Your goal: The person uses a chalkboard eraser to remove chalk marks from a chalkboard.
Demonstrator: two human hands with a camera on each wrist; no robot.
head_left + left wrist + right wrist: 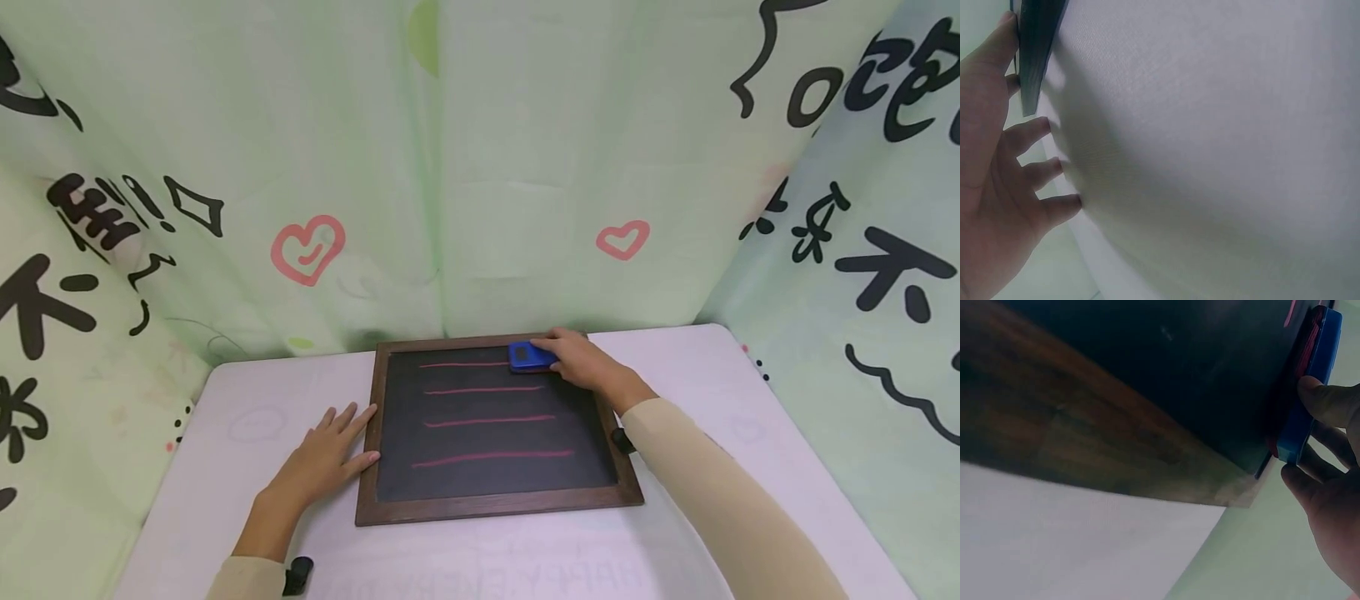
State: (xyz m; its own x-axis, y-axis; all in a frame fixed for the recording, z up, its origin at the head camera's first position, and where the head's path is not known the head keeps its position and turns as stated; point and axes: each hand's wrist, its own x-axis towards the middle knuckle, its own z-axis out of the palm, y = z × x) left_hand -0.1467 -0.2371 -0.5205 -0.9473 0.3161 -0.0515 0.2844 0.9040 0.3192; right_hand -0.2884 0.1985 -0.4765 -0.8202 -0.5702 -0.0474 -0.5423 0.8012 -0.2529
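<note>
A small blackboard with a brown wooden frame lies on the table, several pink chalk lines running across it. My right hand grips a blue board eraser on the upper right part of the board, over the right end of the top line. In the right wrist view the thumb and fingers pinch the eraser by its sides, its dark felt face toward the board. My left hand rests at the board's left edge with fingers spread, thumb on the frame; the left wrist view shows its fingertips touching the tabletop.
The white table extends around the board on both sides and in front. A pale green curtain with hearts and black lettering hangs behind and along both sides. Dark wrist devices sit at the cuffs.
</note>
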